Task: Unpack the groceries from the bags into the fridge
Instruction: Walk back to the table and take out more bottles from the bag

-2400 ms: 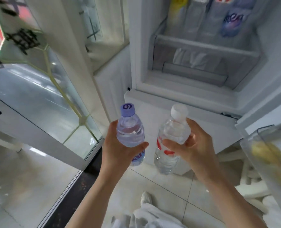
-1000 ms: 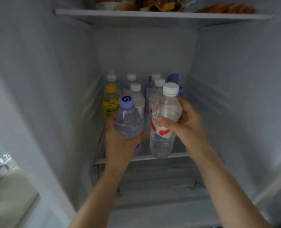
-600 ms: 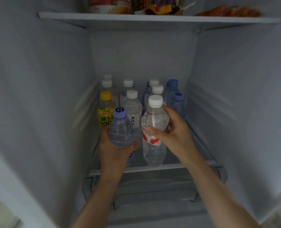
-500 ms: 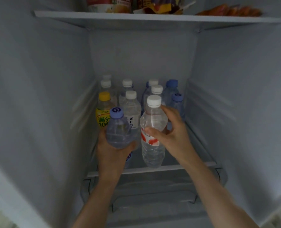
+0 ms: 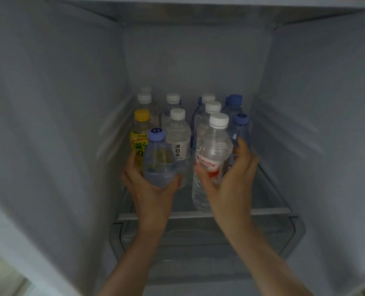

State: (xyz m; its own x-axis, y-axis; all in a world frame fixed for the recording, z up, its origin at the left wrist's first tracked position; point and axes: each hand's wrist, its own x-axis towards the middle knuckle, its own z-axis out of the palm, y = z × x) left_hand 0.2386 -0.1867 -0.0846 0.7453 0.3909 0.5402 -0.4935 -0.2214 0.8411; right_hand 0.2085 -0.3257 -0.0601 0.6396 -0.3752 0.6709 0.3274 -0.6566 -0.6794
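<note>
Dim fridge (image 5: 49, 124) — glass shelf (image 5: 269, 211), bottles (image 5: 178, 129)

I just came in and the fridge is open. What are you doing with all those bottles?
A person is putting two bottles into the fridge. The left hand grips a small clear bottle with a purple cap, and the right hand grips a taller clear water bottle with a white cap and red label. Both are held at the front of the glass fridge shelf, just ahead of a cluster of bottles standing there, including a yellow-capped drink bottle. Whether either has touched down is unclear.
</note>
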